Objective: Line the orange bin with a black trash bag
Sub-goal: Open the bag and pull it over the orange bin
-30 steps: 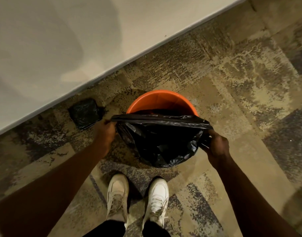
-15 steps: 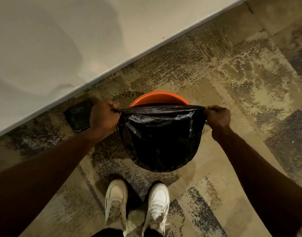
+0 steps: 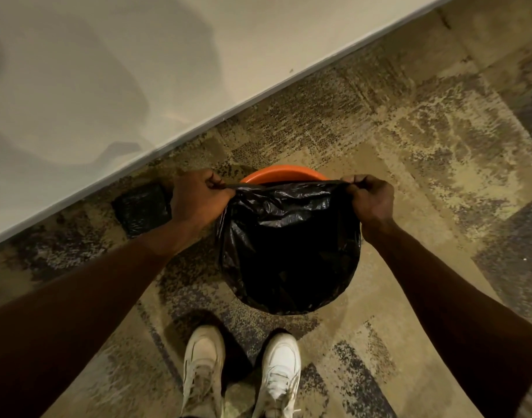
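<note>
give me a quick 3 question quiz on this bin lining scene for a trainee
1. True or false: both hands grip the bag's top edge.
2. Which part of the bin's rim is uncovered? A) near side B) far side C) none
3. What lies on the floor by the wall, left of the bin?

Key:
1. True: left hand and right hand pinch the bag.
2. B: the bin shows orange only at its far rim.
3. A folded black bag.
</note>
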Motion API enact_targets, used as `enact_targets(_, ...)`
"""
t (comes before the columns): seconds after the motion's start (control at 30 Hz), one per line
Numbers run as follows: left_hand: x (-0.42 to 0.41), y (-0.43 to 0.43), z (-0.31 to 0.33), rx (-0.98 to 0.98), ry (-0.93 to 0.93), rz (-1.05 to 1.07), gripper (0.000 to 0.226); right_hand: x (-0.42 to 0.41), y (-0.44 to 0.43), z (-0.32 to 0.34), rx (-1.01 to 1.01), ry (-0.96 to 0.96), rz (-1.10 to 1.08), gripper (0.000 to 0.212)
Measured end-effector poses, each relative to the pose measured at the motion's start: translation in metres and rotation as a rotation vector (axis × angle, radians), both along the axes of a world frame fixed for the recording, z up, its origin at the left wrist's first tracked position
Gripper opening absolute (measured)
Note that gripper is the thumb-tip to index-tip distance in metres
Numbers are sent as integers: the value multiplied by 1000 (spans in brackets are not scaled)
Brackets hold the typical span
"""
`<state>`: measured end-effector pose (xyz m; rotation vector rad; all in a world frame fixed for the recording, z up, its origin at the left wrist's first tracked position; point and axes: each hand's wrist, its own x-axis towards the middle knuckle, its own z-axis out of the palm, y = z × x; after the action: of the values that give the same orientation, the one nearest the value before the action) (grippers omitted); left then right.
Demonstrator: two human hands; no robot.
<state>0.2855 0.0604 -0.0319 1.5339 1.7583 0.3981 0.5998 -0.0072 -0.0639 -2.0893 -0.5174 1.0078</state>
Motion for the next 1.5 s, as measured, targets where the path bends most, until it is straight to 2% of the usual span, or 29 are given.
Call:
enact_targets(0.17,2,6,-2,1,-44,-84,13,1,7,-4,41,105,-5,22)
enact_targets(0.3,-3,17,-4,-173,-214,2,15,3,8,-6,67,261,-2,22)
enact_targets(0.43,-10,28,-8,-266,-334,46,10,12,12,-7,85,365,55,33)
enact_targets(0.6,-11,31,-21,-240,-381,33,5,21,22,-2,99,463,101,44)
enact_targets(0.83,0,23,-31,-143,-413,84,15,18,33,4,107,398,219,47)
enact_targets(0.97,2,18,-40,-66,-365,93,12,21,36,0,127,325,287,45)
enact_targets(1.17,9,16,-40,102,-296,109,8,21,41,-9,125,364,172,37)
enact_targets(1.33,16,19,-46,109,-229,118,12,14,44,-17,103,392,78,32)
enact_targets(1.5,19,20,-49,43,-193,158,10,14,46,-22,47,205,215,28)
